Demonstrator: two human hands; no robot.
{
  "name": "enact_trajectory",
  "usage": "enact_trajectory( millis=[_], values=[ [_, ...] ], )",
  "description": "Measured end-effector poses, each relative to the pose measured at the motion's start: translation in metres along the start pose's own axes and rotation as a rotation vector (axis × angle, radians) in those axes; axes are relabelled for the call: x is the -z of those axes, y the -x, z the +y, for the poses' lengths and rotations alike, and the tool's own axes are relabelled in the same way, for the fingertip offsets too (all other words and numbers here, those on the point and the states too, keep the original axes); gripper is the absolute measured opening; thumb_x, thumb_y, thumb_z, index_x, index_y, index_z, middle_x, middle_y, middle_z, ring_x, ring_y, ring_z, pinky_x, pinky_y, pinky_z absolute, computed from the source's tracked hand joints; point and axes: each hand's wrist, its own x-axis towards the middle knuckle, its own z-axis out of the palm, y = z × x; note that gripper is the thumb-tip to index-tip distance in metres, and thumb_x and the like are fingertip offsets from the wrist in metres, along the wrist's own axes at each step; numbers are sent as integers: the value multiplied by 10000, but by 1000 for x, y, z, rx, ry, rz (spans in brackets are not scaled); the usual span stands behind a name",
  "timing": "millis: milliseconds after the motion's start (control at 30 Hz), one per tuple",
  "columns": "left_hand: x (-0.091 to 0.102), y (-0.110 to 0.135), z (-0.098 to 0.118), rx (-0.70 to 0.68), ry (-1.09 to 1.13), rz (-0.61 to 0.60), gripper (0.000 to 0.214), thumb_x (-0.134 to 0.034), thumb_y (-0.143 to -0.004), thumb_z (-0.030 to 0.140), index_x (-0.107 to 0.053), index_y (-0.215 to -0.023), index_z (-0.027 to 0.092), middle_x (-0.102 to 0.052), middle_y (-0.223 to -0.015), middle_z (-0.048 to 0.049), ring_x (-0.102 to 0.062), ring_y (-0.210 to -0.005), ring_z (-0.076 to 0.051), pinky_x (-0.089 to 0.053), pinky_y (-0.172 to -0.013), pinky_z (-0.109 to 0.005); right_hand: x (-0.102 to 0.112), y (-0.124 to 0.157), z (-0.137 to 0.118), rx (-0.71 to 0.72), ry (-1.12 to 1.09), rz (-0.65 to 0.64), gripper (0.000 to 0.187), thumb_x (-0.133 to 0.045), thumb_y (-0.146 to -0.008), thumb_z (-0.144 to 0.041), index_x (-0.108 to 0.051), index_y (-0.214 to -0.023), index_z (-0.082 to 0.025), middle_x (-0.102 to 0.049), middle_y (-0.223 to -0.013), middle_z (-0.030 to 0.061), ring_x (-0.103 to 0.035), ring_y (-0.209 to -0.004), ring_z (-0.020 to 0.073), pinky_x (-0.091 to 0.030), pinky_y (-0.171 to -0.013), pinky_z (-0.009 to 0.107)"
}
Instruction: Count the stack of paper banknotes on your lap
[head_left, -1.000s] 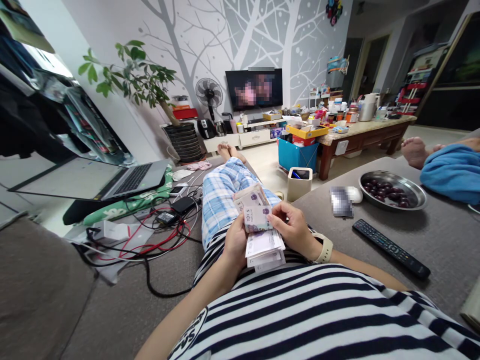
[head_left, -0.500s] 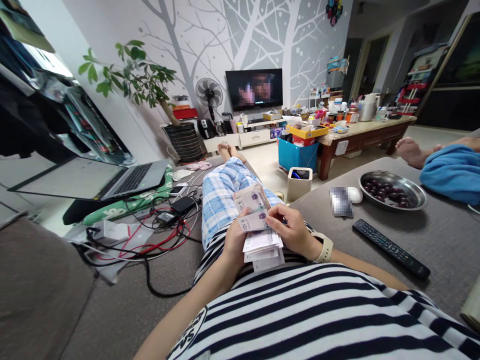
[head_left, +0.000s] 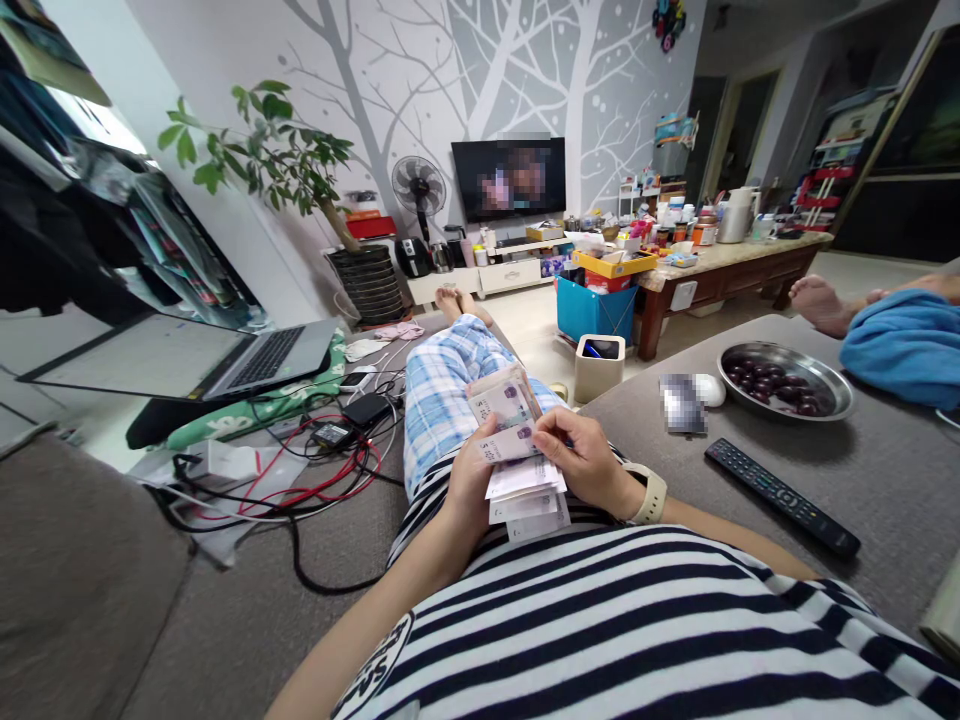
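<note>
A thick wad of banknotes (head_left: 517, 450) sits over the person's lap, held between both hands just above the striped shirt (head_left: 637, 630). The left hand (head_left: 469, 480) is wrapped around the wad's lower left side, thumb pressed on top, so the far end of the stack stands up and fans slightly while the near ends droop toward the belly. The right hand (head_left: 585, 460) is curled, its thumb and fingertips pinching the edge of a single purple note (head_left: 510, 443) partly peeled off the top. Paper money like this looks light, thin and floppy; loose notes probably slide over one another easily, so the stack likely needs a firm squeeze near one end or across its middle to keep from spilling, while single notes are best taken at a corner or short edge with a light pinch. A hard pull could crease or tear a note. On the grey sofa (head_left: 862, 470) to the right lie a remote control (head_left: 780, 497) and a metal bowl of dark fruit (head_left: 784, 380); a laptop (head_left: 217, 360) and tangled cables (head_left: 315, 470) are to the left.
</note>
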Motion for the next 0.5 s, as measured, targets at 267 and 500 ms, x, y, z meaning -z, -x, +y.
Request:
enact_trajectory(
  millis=[267,500],
  values=[
    [-3,1,2,21,-28,96,186,-708,-861,297,-740,-940,131,-775,-802,-83,-752,-763,-243,-606,-755,-315,-1,0,4,6,28,-7,237,-551,-963,-390,-640,-835,-210,-642,-760,17,-554,-684,166,-451,-688,291],
    [-1,-2,1,7,-36,97,172,-713,-845,291,-751,-941,153,-778,-817,-78,-756,-874,-263,-603,-822,-327,1,2,1,16,-3,-23,267,-531,-978,-409,-636,-831,-212,-650,-773,21,-563,-696,168,-458,-713,301]
  ],
)
